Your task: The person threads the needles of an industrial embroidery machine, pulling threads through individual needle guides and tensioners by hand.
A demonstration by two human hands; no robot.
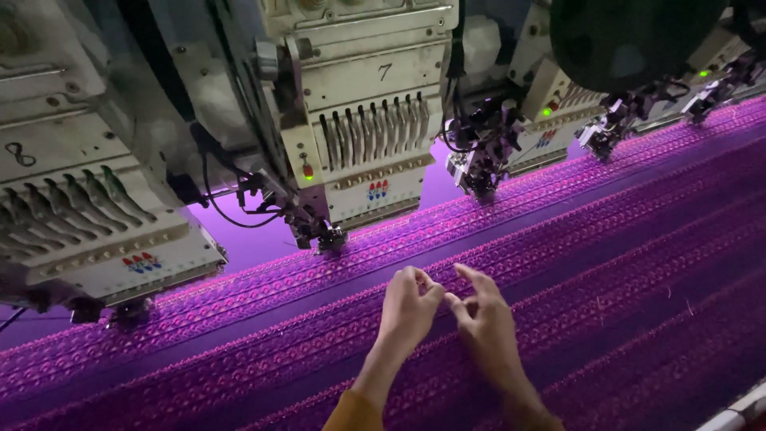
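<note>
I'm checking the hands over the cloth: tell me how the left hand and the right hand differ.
The left hand is curled, fingertips tucked together; the right hand has its fingers more spread, one reaching up. A mustard sleeve shows at the left forearm; none shows on the right. Both hover close together over the purple embroidered fabric.

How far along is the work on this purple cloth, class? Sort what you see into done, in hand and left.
Done: stitched bands already run across the purple cloth. In hand: the left hand and right hand pinch together above a band, at something too fine to see, perhaps a thread. Left: plain strips of cloth show between bands near the machine heads.
</note>
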